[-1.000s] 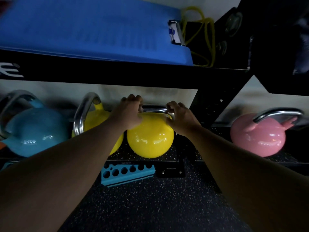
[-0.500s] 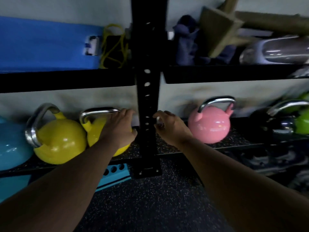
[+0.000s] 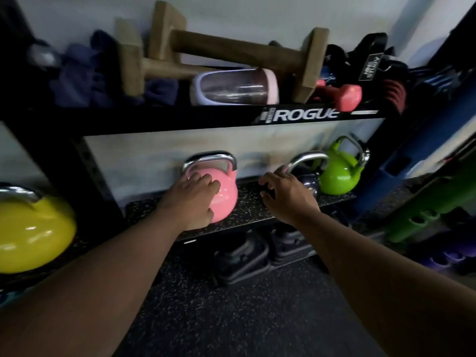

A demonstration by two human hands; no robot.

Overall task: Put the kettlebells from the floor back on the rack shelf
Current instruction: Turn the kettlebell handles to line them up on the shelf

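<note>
A pink kettlebell (image 3: 225, 191) with a steel handle stands on the speckled lower rack shelf (image 3: 251, 207). My left hand (image 3: 192, 199) hovers in front of its left side, fingers loosely spread, holding nothing. My right hand (image 3: 286, 195) is open in front of a black kettlebell (image 3: 307, 182), which it partly hides. A green kettlebell (image 3: 337, 173) stands right of the black one. A yellow kettlebell (image 3: 33, 233) sits on the shelf at far left, beyond the black upright (image 3: 85, 171).
The upper shelf (image 3: 206, 119) holds wooden parallettes (image 3: 224, 51), a clear pink-capped bottle (image 3: 234, 87), a red dumbbell (image 3: 346, 97) and dark cloths. Black weights (image 3: 242, 256) lie on the floor under the shelf. Blue and green rollers (image 3: 425, 155) lean at right. Speckled rubber floor (image 3: 231, 318) lies below.
Both hands let go of the yellow kettlebell's handle after setting it on the shelf. The view and both hands swung right, past the upright, to the pink and black kettlebells.
</note>
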